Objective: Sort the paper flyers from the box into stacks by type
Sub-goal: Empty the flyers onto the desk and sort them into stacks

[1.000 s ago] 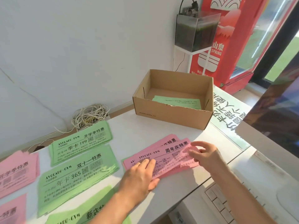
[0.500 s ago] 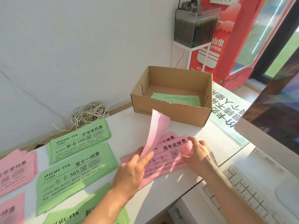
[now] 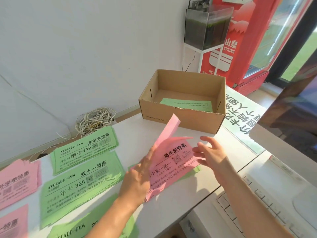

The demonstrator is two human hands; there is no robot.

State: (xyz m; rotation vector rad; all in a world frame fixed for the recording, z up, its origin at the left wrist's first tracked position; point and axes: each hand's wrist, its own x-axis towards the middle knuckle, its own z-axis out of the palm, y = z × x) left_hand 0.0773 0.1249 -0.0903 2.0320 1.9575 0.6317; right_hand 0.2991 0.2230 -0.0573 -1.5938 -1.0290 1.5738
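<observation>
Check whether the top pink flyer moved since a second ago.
Yes. The top pink flyer now curls up off the pink pile, toward the cardboard box.

Green flyers (image 3: 84, 149) read "AVOCADO-GYM", "季卡 199"; another green stack (image 3: 80, 182) "年卡 365"; pink flyer (image 3: 173, 162) "周年庆特惠"; box (image 3: 181, 120) "www.anta.cn"; red cooler (image 3: 230, 48) "SPRING".

one wide-angle view, worn on the person's head, looks forward and down over the tabletop (image 3: 132, 133) from close above its near edge. the left hand (image 3: 137, 179) and right hand (image 3: 212, 155) sit low in the middle, arms entering from the bottom. the box (image 3: 197, 121) lies farther off, the white wall (image 3: 85, 48) beyond it, a red cooler (image 3: 231, 54) at far right.
</observation>
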